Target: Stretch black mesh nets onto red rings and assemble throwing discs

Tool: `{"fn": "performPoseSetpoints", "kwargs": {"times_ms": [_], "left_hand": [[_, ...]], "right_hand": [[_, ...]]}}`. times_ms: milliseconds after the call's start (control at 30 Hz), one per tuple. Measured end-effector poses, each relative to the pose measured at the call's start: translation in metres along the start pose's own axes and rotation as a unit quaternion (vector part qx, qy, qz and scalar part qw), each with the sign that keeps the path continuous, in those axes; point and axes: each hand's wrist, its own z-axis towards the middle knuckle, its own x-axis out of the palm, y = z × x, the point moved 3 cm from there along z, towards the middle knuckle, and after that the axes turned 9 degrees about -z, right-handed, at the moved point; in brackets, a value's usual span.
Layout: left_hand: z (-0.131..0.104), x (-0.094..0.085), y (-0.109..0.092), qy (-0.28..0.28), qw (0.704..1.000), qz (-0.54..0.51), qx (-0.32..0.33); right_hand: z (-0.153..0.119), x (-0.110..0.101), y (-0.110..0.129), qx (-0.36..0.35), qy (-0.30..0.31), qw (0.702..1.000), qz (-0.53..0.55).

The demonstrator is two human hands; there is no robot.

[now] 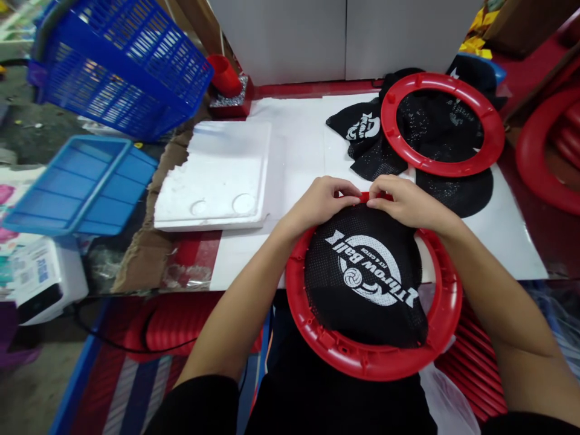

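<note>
A red plastic ring point(362, 356) with small pegs on its face leans over the table's near edge. Inside it lies a black mesh disc point(330, 302) with white "Throw Ball" print. My left hand point(328, 199) pinches the ring's far rim and the edge of the mesh between thumb and fingers. Right beside it, my right hand point(399, 199) pinches the same rim. On the right side the mesh sits inward, with a gap to the ring. Beyond my right hand, a second red ring point(487, 136) rests on black mesh pieces point(362, 130).
White foam block point(217, 175) stands left on the white table surface point(301, 139). Farther left are a blue basket point(122, 66), a light-blue tray point(67, 181) and a white box-like device point(67, 272). A red cup point(224, 75) stands behind. Red rings point(539, 145) are at right.
</note>
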Motion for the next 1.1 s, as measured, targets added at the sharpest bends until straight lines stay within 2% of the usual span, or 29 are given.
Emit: {"fn": "performPoseSetpoints", "kwargs": {"times_ms": [100, 200, 367, 433, 500, 600, 667, 733, 800, 867, 967, 1033, 1100], "left_hand": [[-0.005, -0.001, -0.004, 0.019, 0.999, 0.030, 0.015], [-0.011, 0.002, -0.007, 0.044, 0.991, 0.107, 0.067], [-0.016, 0.007, -0.009, 0.055, 0.982, 0.148, 0.105], [-0.016, 0.008, -0.011, 0.068, 0.974, 0.184, 0.116], [-0.018, 0.006, -0.014, 0.082, 0.963, 0.230, 0.113], [-0.030, -0.001, -0.020, 0.072, 0.939, 0.332, 0.047], [-0.050, -0.005, -0.029, 0.032, 0.907, 0.420, -0.031], [-0.077, -0.003, -0.045, 0.006, 0.875, 0.475, -0.097], [-0.100, 0.008, -0.062, 0.037, 0.865, 0.484, -0.124], [-0.110, 0.022, -0.077, 0.086, 0.873, 0.464, -0.126], [-0.089, 0.033, -0.082, 0.144, 0.895, 0.419, -0.050], [-0.063, 0.030, -0.074, 0.116, 0.896, 0.429, 0.014], [-0.043, 0.023, -0.059, 0.091, 0.882, 0.460, 0.045]], "right_hand": [[0.000, 0.000, -0.002, 0.011, -0.008, 1.000, 0.025], [-0.002, 0.004, -0.002, 0.023, -0.033, 0.999, 0.030], [-0.001, 0.015, 0.005, 0.052, -0.093, 0.989, -0.106], [0.001, 0.016, 0.006, 0.071, -0.089, 0.983, -0.142], [-0.001, 0.012, 0.005, 0.083, -0.058, 0.986, -0.131], [-0.020, -0.004, 0.003, 0.089, -0.071, 0.987, -0.110], [-0.046, -0.015, 0.002, 0.093, -0.099, 0.981, -0.136], [-0.073, -0.016, 0.001, 0.095, -0.080, 0.977, -0.174], [-0.093, -0.011, -0.002, 0.087, -0.050, 0.975, -0.198], [-0.103, -0.005, -0.005, 0.074, -0.046, 0.976, -0.201], [-0.099, -0.002, -0.010, 0.060, -0.060, 0.982, -0.169], [-0.089, -0.003, -0.012, 0.053, -0.046, 0.987, -0.143], [-0.080, -0.003, -0.012, 0.056, -0.023, 0.985, -0.163]]}}
